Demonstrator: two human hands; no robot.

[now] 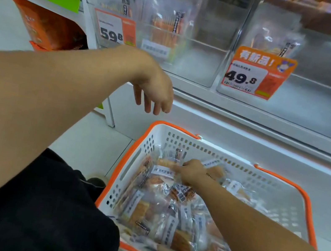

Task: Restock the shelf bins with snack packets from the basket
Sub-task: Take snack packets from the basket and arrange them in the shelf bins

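Head view: I am reaching my right hand (190, 170) into the white basket (279, 203) on the pale floor (90, 145), its fingers touching snack packets (156, 210); grip unclear. My left hand (155, 92) is hanging relaxed, empty, near the clear shelf bins (195, 64) farther off.

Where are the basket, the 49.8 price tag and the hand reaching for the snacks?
basket (181, 140), head view, white back wall.
49.8 price tag (243, 78), head view, printed number.
right hand (193, 171), head view, back of hand.
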